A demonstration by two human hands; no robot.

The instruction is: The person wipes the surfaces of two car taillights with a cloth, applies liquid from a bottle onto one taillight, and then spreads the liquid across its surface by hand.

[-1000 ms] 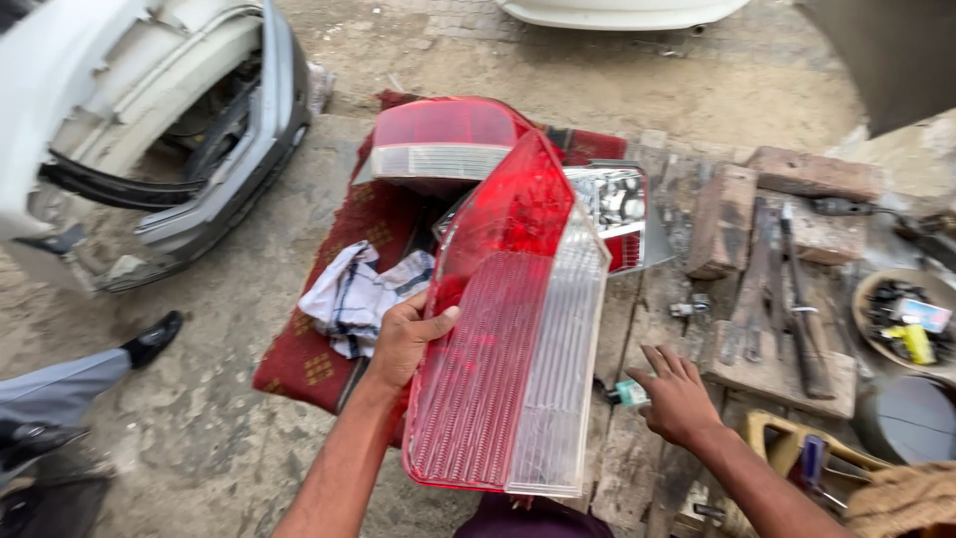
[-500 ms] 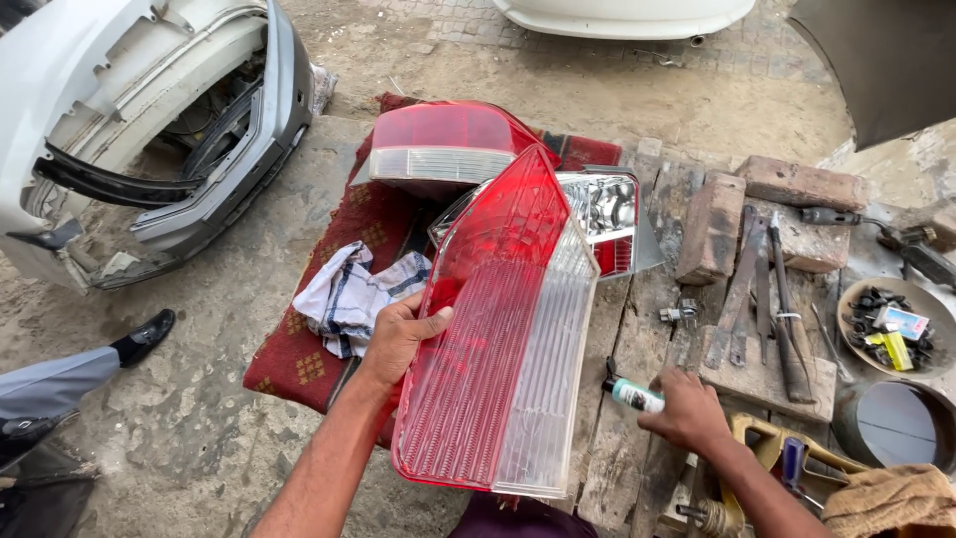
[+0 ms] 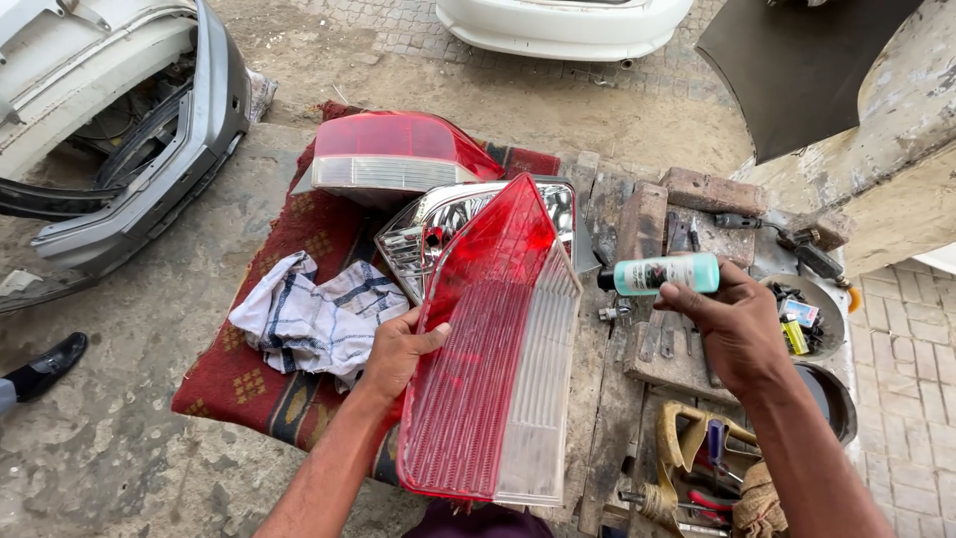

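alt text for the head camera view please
A person's left hand props up a red and clear tail light lens while the right hand holds a small teal bottle, above a red rug with a checked cloth and scattered tools.

I am looking down at a dusty concrete ground point(image 3: 129, 399) lying in flat daylight. A red patterned rug point(image 3: 249, 379) is lying beside a rough wooden bench point(image 3: 607, 399). A grey car bumper point(image 3: 149, 159) is sitting at upper left, a white car's rear point(image 3: 558, 25) is showing at the top, and brick paving point(image 3: 906, 349) is running along the right.
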